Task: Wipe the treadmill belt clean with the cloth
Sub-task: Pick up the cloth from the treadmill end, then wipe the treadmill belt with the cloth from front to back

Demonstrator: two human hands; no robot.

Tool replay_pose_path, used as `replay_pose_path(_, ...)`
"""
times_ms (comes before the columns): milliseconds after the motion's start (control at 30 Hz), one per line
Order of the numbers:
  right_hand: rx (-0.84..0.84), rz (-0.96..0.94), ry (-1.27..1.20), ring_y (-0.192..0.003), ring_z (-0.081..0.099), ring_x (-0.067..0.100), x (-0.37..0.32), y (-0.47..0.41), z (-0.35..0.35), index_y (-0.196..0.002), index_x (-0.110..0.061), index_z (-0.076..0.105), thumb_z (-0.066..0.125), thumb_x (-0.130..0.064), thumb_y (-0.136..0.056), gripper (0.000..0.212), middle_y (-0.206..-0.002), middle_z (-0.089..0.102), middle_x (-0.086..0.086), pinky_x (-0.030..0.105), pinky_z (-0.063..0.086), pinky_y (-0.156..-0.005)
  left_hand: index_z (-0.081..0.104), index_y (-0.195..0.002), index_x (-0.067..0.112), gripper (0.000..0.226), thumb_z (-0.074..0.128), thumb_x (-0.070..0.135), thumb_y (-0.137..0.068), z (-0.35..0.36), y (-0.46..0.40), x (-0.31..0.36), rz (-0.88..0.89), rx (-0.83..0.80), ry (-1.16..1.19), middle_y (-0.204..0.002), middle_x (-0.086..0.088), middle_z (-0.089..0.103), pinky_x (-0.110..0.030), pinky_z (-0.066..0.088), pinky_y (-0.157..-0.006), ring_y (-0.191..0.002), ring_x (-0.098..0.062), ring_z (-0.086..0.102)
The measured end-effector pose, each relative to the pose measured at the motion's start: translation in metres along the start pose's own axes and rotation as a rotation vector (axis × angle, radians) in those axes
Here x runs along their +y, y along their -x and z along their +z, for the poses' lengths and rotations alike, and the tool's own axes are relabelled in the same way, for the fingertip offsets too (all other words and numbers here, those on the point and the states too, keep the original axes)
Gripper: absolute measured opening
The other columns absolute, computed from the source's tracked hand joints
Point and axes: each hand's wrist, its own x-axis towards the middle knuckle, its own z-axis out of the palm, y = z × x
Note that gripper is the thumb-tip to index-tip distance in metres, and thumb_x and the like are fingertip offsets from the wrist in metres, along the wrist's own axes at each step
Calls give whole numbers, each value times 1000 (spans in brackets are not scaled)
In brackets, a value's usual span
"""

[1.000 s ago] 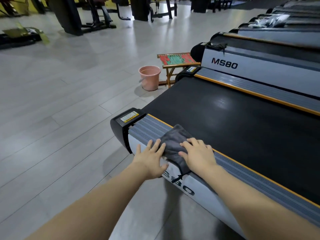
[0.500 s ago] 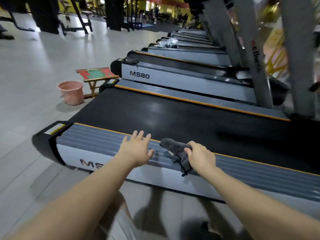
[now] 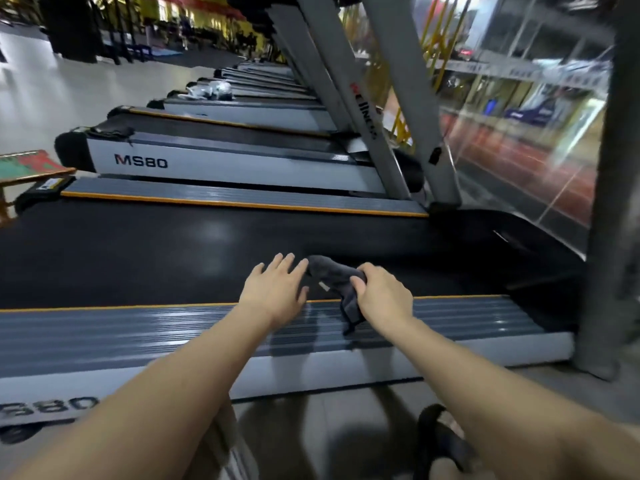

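The black treadmill belt (image 3: 173, 251) runs across the middle of the view between two grey ribbed side rails with orange edges. A dark grey cloth (image 3: 330, 275) is bunched at the belt's near edge, one end hanging over the near rail (image 3: 104, 334). My right hand (image 3: 382, 299) grips the cloth from the right. My left hand (image 3: 277, 289) hovers flat with fingers spread just left of the cloth, over the belt's edge, its fingertips close to the cloth.
Grey uprights (image 3: 408, 109) rise at the belt's far right, and a thick post (image 3: 609, 237) stands at the right edge. More MS80 treadmills (image 3: 214, 161) line up behind. A folding stool (image 3: 24, 166) stands at the left. My sandalled foot (image 3: 440, 441) is on the floor below.
The view swung right along the treadmill. Both hands moved from the near rail toward the belt's edge, the right hand bunching up the cloth that lay flat a second ago.
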Motion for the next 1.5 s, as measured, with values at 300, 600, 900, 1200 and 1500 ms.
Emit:
replay_pose_path(300,216,186,-70,-96,59,28,117,21,-84,-103,-25,56,46,-42,-99,20,-106,58,1,40,48,-74,23,-159,25,59,31,47,-105,-37,-34,125,140,80,18,-164,-5,28,-48,27,-118,-152,-25,20)
replay_pose_path(600,249,256,-133,-93,59,25,180,48,-99,-99,-26,54,46,-42,-100,18,-103,60,-3,40,48,-72,20,-158,27,58,29,47,-105,-31,-31,196,198,65,10,-166,-6,23,-50,25,-119,-154,-27,15)
replay_pose_path(900,199,261,-152,-88,59,21,201,-8,-29,-95,-29,53,45,-43,-100,17,-100,60,-7,41,52,-71,15,-161,28,60,28,48,-105,35,-98,179,120,-34,103,-169,-6,14,-50,19,-122,-156,-26,8)
replay_pose_path(1200,150,313,-140,-84,58,19,268,-150,96,-93,-31,55,45,-47,-98,19,-92,61,-9,38,49,-68,11,-162,27,63,28,48,-105,172,-245,137,227,-144,25,-169,-4,15,-47,17,-123,-156,-25,6)
replay_pose_path(1500,359,292,-90,-91,61,24,336,-330,162,-103,-24,59,44,-45,-99,26,-101,62,0,38,49,-71,27,-157,26,60,36,49,-103,229,-433,132,201,38,133,-165,-3,26,-50,25,-120,-154,-26,18)
